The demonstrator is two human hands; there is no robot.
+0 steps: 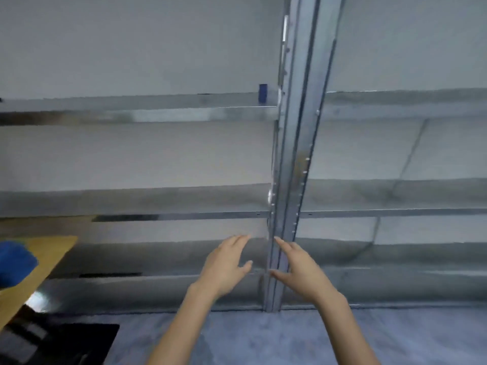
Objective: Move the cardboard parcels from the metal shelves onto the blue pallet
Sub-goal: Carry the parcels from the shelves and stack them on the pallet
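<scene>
Metal shelves (158, 214) fill the view, with a grey upright post (295, 154) running down the middle. No cardboard parcel lies on the visible shelf boards. My left hand (226, 267) and my right hand (300, 270) reach forward side by side at the level of the lowest shelf, fingers straight, palms facing each other, holding nothing. My right hand is in front of the post's lower part. The blue pallet does not appear in the frame.
A tan board (39, 267) with a blue object (15, 262) on it sits at the left edge. A black item (58, 343) lies on the grey floor (250, 338) at the lower left. A small blue tag (262, 93) hangs on the upper shelf.
</scene>
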